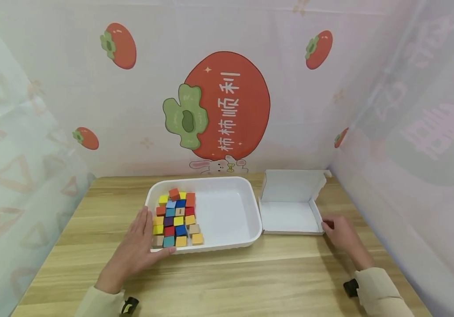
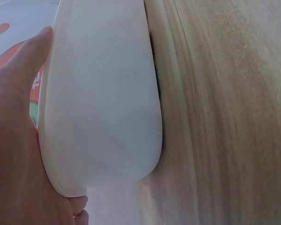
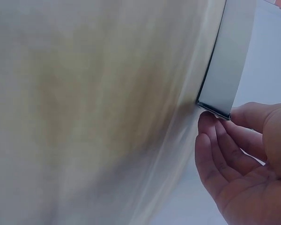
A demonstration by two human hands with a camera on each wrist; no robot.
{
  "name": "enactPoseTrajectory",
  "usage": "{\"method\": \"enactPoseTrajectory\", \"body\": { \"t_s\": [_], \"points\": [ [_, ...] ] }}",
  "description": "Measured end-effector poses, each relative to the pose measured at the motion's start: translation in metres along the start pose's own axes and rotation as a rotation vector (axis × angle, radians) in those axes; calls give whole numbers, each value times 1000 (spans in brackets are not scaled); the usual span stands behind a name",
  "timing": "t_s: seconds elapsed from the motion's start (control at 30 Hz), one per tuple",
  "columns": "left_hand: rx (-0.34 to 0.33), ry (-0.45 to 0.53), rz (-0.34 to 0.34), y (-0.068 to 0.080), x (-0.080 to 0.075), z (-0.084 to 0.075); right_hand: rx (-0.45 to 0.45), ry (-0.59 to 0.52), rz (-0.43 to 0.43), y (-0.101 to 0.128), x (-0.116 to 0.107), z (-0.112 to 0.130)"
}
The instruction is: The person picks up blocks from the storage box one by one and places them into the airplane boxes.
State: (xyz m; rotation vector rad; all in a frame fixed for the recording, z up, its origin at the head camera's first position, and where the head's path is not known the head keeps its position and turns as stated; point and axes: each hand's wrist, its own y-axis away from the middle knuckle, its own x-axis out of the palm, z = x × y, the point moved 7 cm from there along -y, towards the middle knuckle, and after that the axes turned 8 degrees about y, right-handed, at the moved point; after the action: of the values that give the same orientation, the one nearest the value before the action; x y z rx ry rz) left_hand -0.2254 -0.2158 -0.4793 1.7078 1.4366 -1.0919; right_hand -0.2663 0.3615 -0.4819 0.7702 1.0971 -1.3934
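Left hand (image 1: 133, 248): lies flat and spread against the near-left corner of the white plastic tray (image 1: 230, 244), fingers straight along the rim and thumb along the front edge; it grasps nothing, only steadies. The left wrist view shows the palm pressed to the tray's smooth outer wall.
Tray's place: on the wooden table (image 1: 250, 281), left of centre, long side toward the person.
Coloured wooden cubes (image 1: 176, 219): packed in rows in the tray's left part, one red cube (image 1: 174, 193) riding on top at the back.
Risk at the tray: as I judge it, a push from the flat hand could slide the light tray across the table, and the loose top cube could tumble off the pack.
Open white cardboard box (image 1: 290, 215): just right of the tray, nearly touching it, lid flap standing up behind.
Right hand (image 1: 341, 233): fingertips meet the box's near-right corner, fingers loosely bent, thumb at the side wall; the right wrist view shows contact with the corner but no firm grip.
Risk at the box: the thin, empty box looks likely to skid, tip, or bump the tray if nudged at one corner only.
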Motion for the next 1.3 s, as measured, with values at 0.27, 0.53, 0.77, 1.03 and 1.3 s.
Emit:
{"method": "enactPoseTrajectory", "body": {
  "t_s": [0.27, 0.53, 0.77, 1.03, 1.3],
  "points": [
    [1, 0, -5, -1, 0, 1, 28, -19, 16, 13, -1, 3],
    [-5, -1, 0, 0, 0, 0, 7, -4, -87, 18, -27, 30],
    [-4, 0, -6, 1, -1, 1, -176, 1, -76, 2, -52, 107],
    [11, -14, -22, 1, 0, 1, -420, -42, -36, -13, -35, 190],
    [-2, -12, -16, 1, 1, 3, -518, -124, 189, -30, 8, 258]
  ]
}}
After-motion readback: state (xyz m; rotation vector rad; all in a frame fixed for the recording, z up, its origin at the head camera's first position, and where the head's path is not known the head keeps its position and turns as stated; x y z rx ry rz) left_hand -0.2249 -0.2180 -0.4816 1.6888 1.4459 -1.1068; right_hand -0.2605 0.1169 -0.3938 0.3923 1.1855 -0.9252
